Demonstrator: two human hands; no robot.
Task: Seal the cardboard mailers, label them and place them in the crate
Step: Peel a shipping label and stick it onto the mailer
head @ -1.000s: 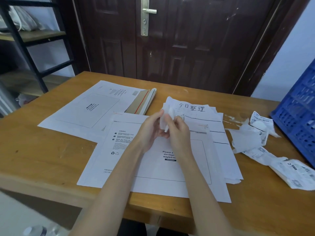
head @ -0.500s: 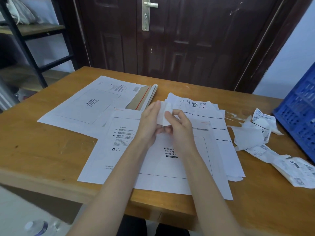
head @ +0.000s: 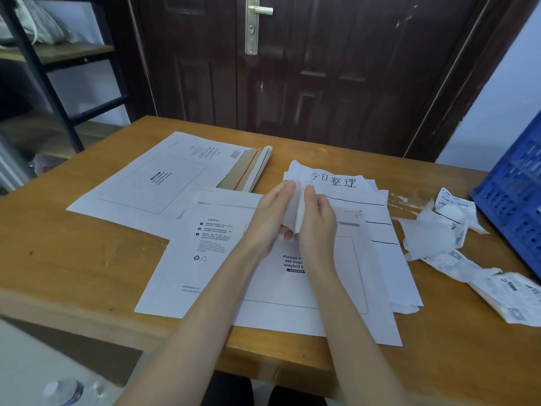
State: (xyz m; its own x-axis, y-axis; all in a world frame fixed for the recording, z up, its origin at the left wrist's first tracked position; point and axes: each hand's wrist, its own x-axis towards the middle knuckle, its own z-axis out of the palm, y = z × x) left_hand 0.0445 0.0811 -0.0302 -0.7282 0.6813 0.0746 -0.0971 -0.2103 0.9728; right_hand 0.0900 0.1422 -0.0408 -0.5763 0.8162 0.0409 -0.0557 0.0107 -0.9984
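Observation:
A white cardboard mailer (head: 210,259) lies flat in front of me on the wooden table (head: 73,259). Above its middle my left hand (head: 270,221) and my right hand (head: 317,224) hold a small white label slip (head: 296,209) between them, fingers pinching it from both sides. A stack of more mailers (head: 164,183) lies at the back left, its brown flap with a red strip showing. The blue crate (head: 515,206) stands at the right edge.
White sheets with handwritten characters (head: 336,183) lie under the mailer's right side. Crumpled label backings and waybills (head: 450,238) are scattered at the right, next to the crate. A dark door stands behind the table, a shelf rack (head: 58,92) at left.
Both hands have shifted slightly away from me with the slip; the slip now stands more edge-on between the hands. The mailers have not moved.

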